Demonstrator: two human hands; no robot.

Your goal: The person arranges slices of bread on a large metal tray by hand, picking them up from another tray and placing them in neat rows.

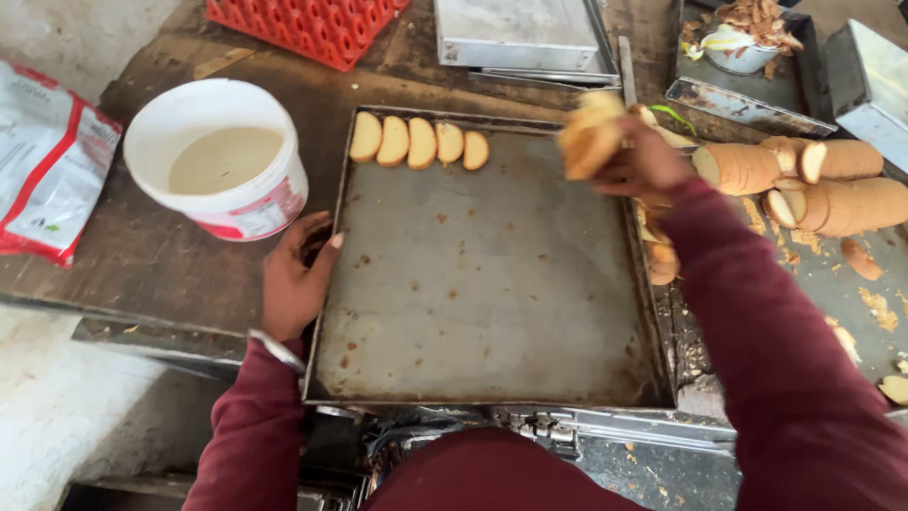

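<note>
Nearest me, my left hand (pixel 293 279) lies flat on the baking tray's (pixel 482 284) left rim, fingers open, holding nothing; further out, my right hand (pixel 643 166) grips a blurred stack of rusk slices (pixel 591 137), right of the row of 5 slices (pixel 419 144) running left-right along the far edge

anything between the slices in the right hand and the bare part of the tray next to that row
Nothing visible does. The right hand holds a stack of slices above the tray; the surface beside the row of five slices is bare. The left hand rests on the tray's left rim.
</note>
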